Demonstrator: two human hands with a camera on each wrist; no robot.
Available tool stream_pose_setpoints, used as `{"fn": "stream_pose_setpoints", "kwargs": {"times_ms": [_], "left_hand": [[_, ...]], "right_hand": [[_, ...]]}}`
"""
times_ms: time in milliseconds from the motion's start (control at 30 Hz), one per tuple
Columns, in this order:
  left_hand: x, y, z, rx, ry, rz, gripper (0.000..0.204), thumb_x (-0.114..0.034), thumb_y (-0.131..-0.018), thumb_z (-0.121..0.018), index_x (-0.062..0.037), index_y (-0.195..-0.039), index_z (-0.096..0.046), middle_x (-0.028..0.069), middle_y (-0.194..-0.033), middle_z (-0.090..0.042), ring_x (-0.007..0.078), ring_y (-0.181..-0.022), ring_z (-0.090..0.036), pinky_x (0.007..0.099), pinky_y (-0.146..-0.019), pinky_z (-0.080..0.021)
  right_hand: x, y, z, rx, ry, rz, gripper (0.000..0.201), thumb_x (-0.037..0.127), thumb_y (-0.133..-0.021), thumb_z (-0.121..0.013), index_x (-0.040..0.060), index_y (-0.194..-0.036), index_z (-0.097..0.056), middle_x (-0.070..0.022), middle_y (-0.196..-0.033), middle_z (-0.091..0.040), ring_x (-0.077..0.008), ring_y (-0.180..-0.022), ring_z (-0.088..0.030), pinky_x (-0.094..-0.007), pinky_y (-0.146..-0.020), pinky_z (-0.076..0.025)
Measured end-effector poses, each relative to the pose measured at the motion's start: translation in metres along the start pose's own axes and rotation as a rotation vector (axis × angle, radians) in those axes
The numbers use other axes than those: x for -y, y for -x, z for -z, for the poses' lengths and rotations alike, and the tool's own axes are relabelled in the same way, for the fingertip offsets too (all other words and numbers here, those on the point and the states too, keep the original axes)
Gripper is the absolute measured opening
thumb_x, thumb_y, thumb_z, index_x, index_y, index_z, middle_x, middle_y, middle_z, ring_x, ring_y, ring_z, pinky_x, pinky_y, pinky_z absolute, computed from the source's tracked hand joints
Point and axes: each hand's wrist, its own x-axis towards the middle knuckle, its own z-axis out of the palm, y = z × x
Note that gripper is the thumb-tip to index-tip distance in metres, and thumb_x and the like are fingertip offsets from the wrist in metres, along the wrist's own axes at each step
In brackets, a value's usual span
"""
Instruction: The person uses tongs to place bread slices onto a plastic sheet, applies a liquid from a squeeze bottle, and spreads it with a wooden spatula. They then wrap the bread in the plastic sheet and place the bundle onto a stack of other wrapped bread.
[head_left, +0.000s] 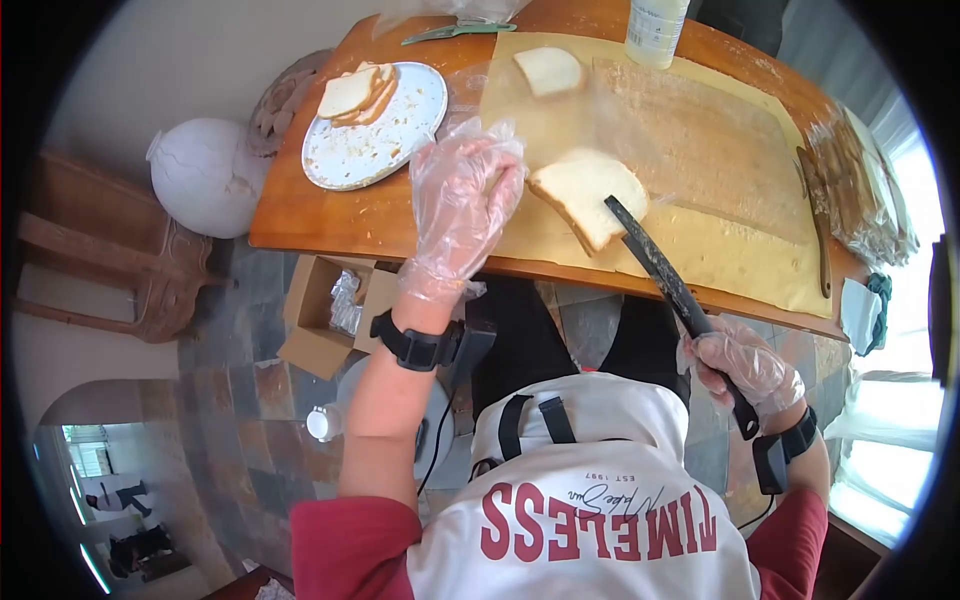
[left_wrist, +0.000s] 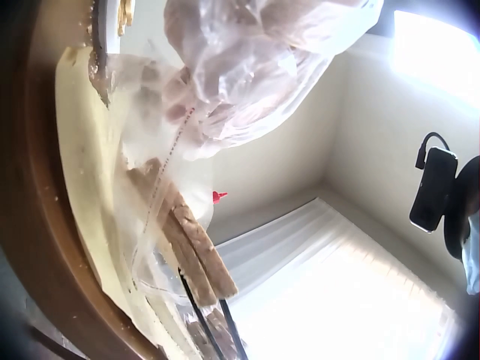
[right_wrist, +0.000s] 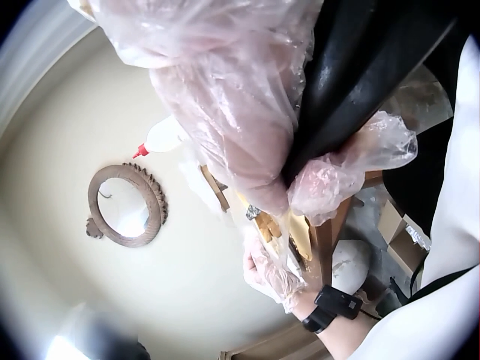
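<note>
My left hand [head_left: 465, 200], in a clear plastic glove, has its fingers curled on a clear plastic bag [left_wrist: 154, 97] with a dotted line along it. In the left wrist view the bag overlaps two stacked bread slices [left_wrist: 187, 240]. Black tongs [head_left: 665, 275] grip the slices [head_left: 590, 195] near the table's front edge. At the tongs' lower end, my gloved right hand [head_left: 750, 368] holds the handles. From the right wrist the tongs [right_wrist: 337, 82] show as large dark arms beside the glove. I cannot tell whether the slices are inside the bag.
Left on the table [head_left: 275, 220] is a plate [head_left: 350, 165] with stacked bread slices [head_left: 358, 92]. Another slice [head_left: 550, 70] lies on the yellow sheet [head_left: 760, 275]. A bottle [head_left: 655, 30], a green-handled tool [head_left: 458, 32], a knife [head_left: 815, 220] and bagged bread [head_left: 870, 190] lie around the edges.
</note>
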Motion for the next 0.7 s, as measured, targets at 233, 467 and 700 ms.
{"fn": "stream_pose_setpoints", "kwargs": {"times_ms": [233,467,700], "left_hand": [[-0.012,0.029,-0.017,-0.066,0.016,0.040,0.013,-0.013,-0.080,-0.067,-0.0101,-0.092,-0.072,0.0095,-0.103,-0.066,0.0328,-0.107,-0.057,0.0491,-0.102,-0.033],[-0.018,0.035,-0.024,-0.079,0.070,0.017,0.016,-0.009,-0.078,-0.067,-0.0093,-0.094,-0.072,0.0105,-0.104,-0.065,0.0326,-0.107,-0.057,0.0503,-0.100,-0.035],[-0.017,0.033,-0.025,-0.119,0.215,0.066,0.015,-0.009,-0.078,-0.069,-0.0075,-0.092,-0.070,0.0124,-0.099,-0.067,0.0343,-0.100,-0.059,0.0506,-0.098,-0.036]], "right_hand": [[0.022,-0.044,-0.047,0.066,-0.025,0.110,0.033,0.035,-0.097,-0.050,0.0030,-0.095,-0.057,0.0014,-0.060,-0.044,-0.0077,-0.046,-0.043,-0.0201,-0.044,-0.035],[0.051,-0.113,-0.067,0.099,-0.096,0.212,0.034,0.038,-0.095,-0.051,0.0052,-0.092,-0.058,-0.0002,-0.061,-0.050,-0.0090,-0.052,-0.050,-0.0229,-0.048,-0.039],[0.065,-0.169,-0.070,0.124,-0.087,0.230,0.033,0.040,-0.095,-0.047,0.0102,-0.083,-0.056,-0.0013,-0.061,-0.054,-0.0128,-0.052,-0.052,-0.0282,-0.047,-0.045]]}}
